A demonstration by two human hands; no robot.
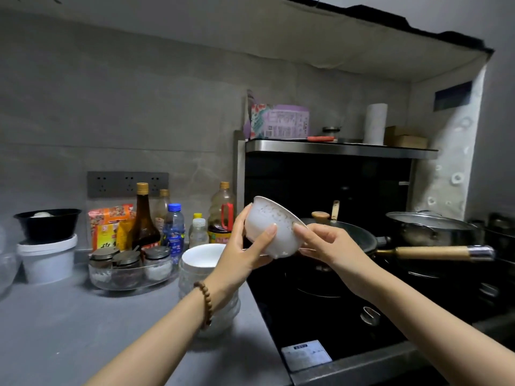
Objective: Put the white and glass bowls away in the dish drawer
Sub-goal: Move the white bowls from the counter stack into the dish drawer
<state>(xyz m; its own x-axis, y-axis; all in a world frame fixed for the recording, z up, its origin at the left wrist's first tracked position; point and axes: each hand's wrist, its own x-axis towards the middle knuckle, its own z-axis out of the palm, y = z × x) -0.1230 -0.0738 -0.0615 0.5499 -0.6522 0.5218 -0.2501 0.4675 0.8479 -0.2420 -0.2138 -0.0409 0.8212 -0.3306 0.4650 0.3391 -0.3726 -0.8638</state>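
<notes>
Both hands are on one white bowl [262,218] here. The left hand [245,243] cups it from the side and underneath, thumb curled across the outer wall, and the right hand [331,243] pinches the rim on the other side. The bowl's up in the air, tipped so its mouth faces up and away, roughly over where the grey counter [83,330] meets the black cooktop [306,316]. There's a bead bracelet [206,305] on the left wrist. Just under that arm, a second white bowl [202,256] sits on top of a stack of glass bowls [227,313] on the counter. Behind the hands is a wok [359,238] with a wooden handle, and a steel pot [426,227] beside it
</notes>
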